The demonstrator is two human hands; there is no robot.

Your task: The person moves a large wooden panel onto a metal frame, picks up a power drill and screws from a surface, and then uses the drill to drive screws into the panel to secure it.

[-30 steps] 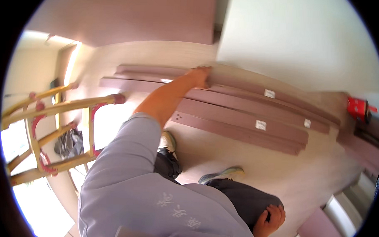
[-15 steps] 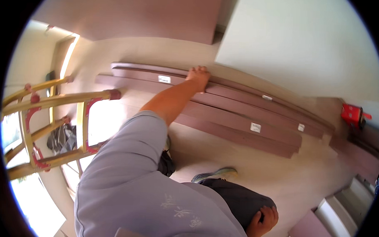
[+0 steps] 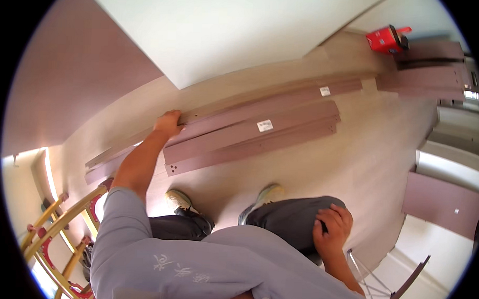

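Note:
Several long mauve-brown boards lie side by side on the floor in front of me. My left hand [image 3: 169, 123] reaches out with its fingers bent over the far long board [image 3: 241, 106], gripping its edge. Closer to my feet is a shorter board [image 3: 232, 133] with a white label, partly overlapping a narrow board [image 3: 255, 150] with small holes at its end. My right hand [image 3: 334, 230] rests on my bent right knee, fingers loosely spread and holding nothing.
A large white panel [image 3: 227, 33] and a big mauve panel [image 3: 79, 65] stand beyond the boards. A yellow ladder [image 3: 62, 227] is at the left. At the far right are a red box [image 3: 386, 39], more boards [image 3: 424, 82] and a mauve panel [image 3: 443, 204].
My view has turned to the right, so the boards now slant up rightward and more of the right side shows. My left hand stays at the far board; my right hand stays on my knee.

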